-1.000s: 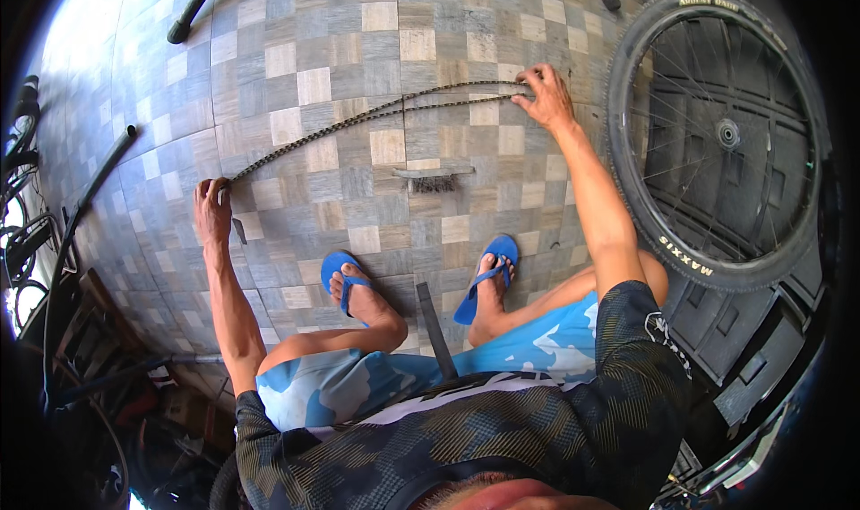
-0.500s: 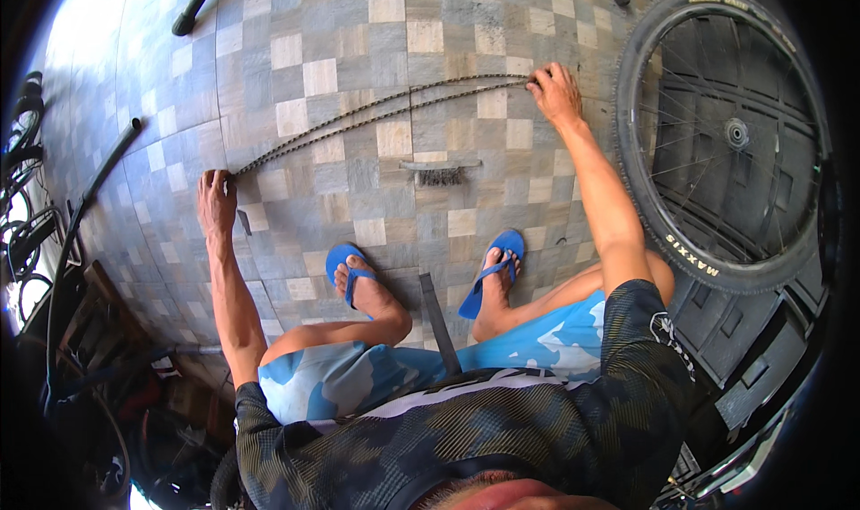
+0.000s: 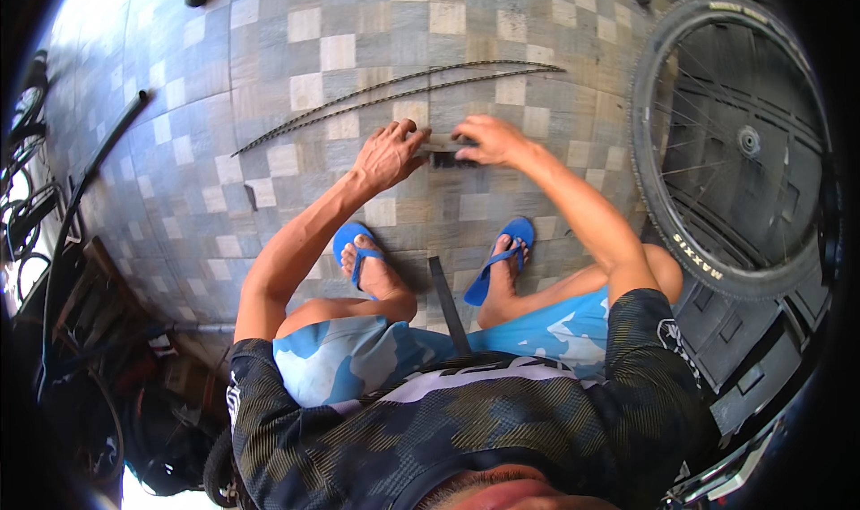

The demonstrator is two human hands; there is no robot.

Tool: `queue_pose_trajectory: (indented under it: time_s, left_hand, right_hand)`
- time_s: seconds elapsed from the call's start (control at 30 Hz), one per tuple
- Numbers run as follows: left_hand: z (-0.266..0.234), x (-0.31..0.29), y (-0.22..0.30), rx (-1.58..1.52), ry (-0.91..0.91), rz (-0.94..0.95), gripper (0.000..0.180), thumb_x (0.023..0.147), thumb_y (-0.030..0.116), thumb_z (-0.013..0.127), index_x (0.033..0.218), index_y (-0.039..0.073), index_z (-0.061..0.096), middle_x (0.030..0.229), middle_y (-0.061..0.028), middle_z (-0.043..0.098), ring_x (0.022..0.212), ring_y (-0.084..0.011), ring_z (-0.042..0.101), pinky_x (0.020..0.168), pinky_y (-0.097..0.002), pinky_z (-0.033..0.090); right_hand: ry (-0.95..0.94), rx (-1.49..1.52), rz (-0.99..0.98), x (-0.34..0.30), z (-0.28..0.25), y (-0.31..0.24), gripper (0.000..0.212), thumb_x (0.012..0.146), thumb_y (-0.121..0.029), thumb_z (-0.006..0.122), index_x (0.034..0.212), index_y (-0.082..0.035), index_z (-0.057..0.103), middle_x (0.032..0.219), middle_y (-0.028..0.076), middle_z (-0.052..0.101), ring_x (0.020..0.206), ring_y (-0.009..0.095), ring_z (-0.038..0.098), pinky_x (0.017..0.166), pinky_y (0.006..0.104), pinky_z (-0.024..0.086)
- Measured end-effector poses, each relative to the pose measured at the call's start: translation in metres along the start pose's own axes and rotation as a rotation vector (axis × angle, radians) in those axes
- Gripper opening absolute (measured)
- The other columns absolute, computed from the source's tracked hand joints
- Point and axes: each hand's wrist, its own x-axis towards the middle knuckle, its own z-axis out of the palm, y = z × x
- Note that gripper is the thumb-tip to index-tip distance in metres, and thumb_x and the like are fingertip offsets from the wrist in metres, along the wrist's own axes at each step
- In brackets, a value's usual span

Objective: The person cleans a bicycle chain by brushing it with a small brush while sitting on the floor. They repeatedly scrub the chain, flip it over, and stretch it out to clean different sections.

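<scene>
Between my hands is a brush (image 3: 442, 140) with a pale, narrow handle and dark bristles, at the floor just ahead of my feet. My left hand (image 3: 387, 156) has its fingers and thumb closed about the brush's left end. At the right end, my right hand (image 3: 493, 141) pinches it, its fingertips slightly blurred. Both ends of the brush are partly hidden by the fingers. Beyond the hands a dark bicycle chain (image 3: 385, 87) with lighter flecks lies on the tiles in a long, narrow loop, touched by neither hand.
On the right a bicycle wheel with a black tyre (image 3: 647, 152) rests against dark panelled cases (image 3: 752, 349). A black tube (image 3: 116, 138) slants along the left, near bicycle parts. My feet in blue flip-flops (image 3: 528, 232) stand on the tiled floor (image 3: 305, 188).
Both hands have let go of the chain's ends, leaving it on the floor. They have come inward and nearer to me, to the two ends of the brush.
</scene>
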Motion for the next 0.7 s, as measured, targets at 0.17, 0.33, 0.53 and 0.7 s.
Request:
queue_pose_trajectory:
  time_s: [0.17, 0.33, 0.53, 0.7]
  left_hand:
    - [0.022, 0.006, 0.005, 0.149, -0.039, 0.164, 0.043, 0.091, 0.026, 0.072, 0.128, 0.008, 0.060, 0.124, -0.0120, 0.057, 0.118, -0.0293, 0.057, 0.095, -0.0418, 0.051]
    - [0.022, 0.005, 0.007, 0.028, -0.117, 0.003, 0.035, 0.090, 0.024, 0.075, 0.117, 0.008, 0.060, 0.114, -0.0136, 0.062, 0.110, -0.0333, 0.060, 0.095, -0.0468, 0.050]
    - [-0.040, -0.013, -0.030, -0.225, 0.292, -0.079, 0.049, 0.080, 0.023, 0.088, 0.121, 0.009, 0.065, 0.115, -0.0156, 0.065, 0.112, -0.0390, 0.060, 0.097, -0.0474, 0.049]
    - [-0.058, -0.077, -0.113, 0.090, 0.460, -0.458, 0.059, 0.084, 0.028, 0.085, 0.138, 0.020, 0.063, 0.135, -0.0114, 0.057, 0.125, -0.0349, 0.051, 0.105, -0.0509, 0.039]
  right_hand:
    - [0.053, -0.106, -0.015, -0.004, 0.019, -0.023, 0.043, 0.085, -0.034, 0.081, 0.119, -0.012, 0.067, 0.113, 0.013, 0.064, 0.116, 0.036, 0.061, 0.097, 0.0469, 0.051]
    - [-0.085, -0.065, 0.016, -0.001, 0.015, -0.034, 0.036, 0.088, -0.031, 0.078, 0.113, -0.007, 0.066, 0.109, 0.016, 0.065, 0.111, 0.039, 0.063, 0.096, 0.0490, 0.051]
    - [0.140, 0.032, 0.026, 0.005, -0.001, -0.037, 0.024, 0.095, -0.022, 0.071, 0.113, -0.007, 0.066, 0.106, 0.015, 0.066, 0.104, 0.038, 0.065, 0.089, 0.0471, 0.055]
    - [0.479, -0.104, -0.031, 0.038, -0.028, -0.052, 0.022, 0.100, -0.020, 0.068, 0.118, -0.009, 0.071, 0.108, 0.011, 0.069, 0.103, 0.031, 0.065, 0.089, 0.0437, 0.057]
